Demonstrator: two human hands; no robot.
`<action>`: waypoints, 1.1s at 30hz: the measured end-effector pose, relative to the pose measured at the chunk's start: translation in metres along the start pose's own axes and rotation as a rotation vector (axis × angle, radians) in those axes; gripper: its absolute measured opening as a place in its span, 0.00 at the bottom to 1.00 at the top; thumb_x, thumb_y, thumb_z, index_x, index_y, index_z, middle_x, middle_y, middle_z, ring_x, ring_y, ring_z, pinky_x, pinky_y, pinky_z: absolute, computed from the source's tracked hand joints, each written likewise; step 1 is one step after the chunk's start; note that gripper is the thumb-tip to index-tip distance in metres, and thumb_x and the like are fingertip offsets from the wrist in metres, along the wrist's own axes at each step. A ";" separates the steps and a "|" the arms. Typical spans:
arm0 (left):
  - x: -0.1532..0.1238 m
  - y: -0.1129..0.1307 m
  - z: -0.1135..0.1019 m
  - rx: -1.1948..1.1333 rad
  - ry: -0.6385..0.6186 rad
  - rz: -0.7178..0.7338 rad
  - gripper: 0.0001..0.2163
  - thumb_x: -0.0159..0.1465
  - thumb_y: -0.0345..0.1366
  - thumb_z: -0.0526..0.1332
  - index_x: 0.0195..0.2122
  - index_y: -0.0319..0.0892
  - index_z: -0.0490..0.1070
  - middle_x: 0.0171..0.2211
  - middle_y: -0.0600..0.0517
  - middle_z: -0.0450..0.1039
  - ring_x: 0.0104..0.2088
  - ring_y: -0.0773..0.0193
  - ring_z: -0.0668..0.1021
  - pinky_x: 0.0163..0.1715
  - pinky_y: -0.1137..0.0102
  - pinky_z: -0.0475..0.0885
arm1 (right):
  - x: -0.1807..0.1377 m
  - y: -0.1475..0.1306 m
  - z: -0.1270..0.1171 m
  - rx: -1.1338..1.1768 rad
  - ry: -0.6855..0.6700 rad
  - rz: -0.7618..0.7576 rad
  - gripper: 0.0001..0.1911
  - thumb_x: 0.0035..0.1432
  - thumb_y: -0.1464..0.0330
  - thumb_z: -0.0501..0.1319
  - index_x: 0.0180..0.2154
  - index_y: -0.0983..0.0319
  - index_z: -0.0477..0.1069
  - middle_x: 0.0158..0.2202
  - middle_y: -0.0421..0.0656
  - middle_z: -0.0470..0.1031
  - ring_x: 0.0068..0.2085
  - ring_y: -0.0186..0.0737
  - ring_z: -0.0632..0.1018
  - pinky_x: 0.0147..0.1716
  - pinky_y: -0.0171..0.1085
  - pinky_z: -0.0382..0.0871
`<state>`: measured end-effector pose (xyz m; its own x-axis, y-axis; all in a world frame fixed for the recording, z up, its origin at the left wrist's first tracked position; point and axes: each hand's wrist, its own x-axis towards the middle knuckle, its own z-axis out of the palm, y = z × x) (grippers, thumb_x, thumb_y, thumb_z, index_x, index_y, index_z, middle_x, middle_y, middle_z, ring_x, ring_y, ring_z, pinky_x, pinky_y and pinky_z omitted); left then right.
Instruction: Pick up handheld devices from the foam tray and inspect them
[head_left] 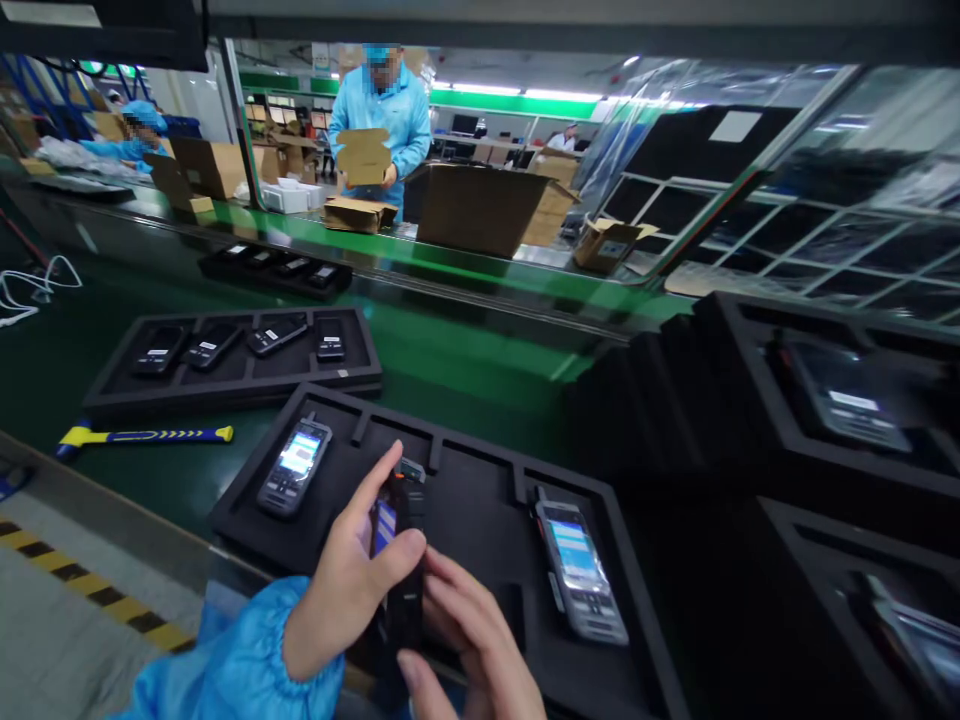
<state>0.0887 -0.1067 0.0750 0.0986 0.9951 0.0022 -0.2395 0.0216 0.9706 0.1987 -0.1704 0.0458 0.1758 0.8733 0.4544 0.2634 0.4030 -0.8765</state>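
Observation:
A black handheld phone (411, 510) with a stubby antenna is tilted on edge above the foam tray (472, 500), its lit screen turned to the left. My left hand (360, 570) grips it, fingers behind the screen side and thumb across the front. Along its lower right edge, my right hand (480, 640) curls its fingers and thumb around the device; part of that hand is cut off by the frame. In the tray's left slot lies a phone with a lit screen (295, 465). Another lit phone (581, 570) rests at the tray's right.
A second foam tray (360, 375) holds several phones behind. A yellow-and-blue hammer (150, 436) lies on the green bench (480, 345). Stacked black trays (720, 400) rise at the right. Across the partition, a person in blue (409, 110) holds cardboard.

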 end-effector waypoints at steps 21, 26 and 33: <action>-0.013 0.015 -0.012 -0.197 0.015 -0.128 0.34 0.61 0.46 0.63 0.65 0.47 0.50 0.36 0.51 0.73 0.31 0.65 0.78 0.33 0.73 0.74 | 0.035 -0.011 -0.016 -0.020 -0.366 -0.198 0.19 0.57 0.76 0.62 0.47 0.50 0.71 0.38 0.41 0.72 0.40 0.38 0.75 0.40 0.36 0.74; -0.014 0.015 -0.015 -0.168 0.066 -0.125 0.34 0.60 0.47 0.63 0.65 0.50 0.50 0.46 0.48 0.72 0.46 0.58 0.76 0.42 0.69 0.75 | 0.024 -0.006 0.001 0.006 -0.182 -0.229 0.10 0.59 0.75 0.59 0.39 0.54 0.73 0.36 0.41 0.70 0.41 0.40 0.74 0.42 0.39 0.72; -0.014 0.011 -0.016 -0.208 0.148 -0.088 0.35 0.60 0.49 0.63 0.65 0.49 0.51 0.46 0.49 0.72 0.46 0.59 0.76 0.48 0.67 0.73 | 0.015 -0.006 0.000 -0.020 -0.144 -0.083 0.16 0.62 0.67 0.57 0.51 0.48 0.72 0.43 0.43 0.72 0.41 0.40 0.76 0.41 0.37 0.72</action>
<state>0.0688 -0.1191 0.0820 -0.0104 0.9915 -0.1300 -0.4310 0.1128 0.8953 0.1996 -0.1593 0.0575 0.0155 0.8680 0.4963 0.2908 0.4710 -0.8328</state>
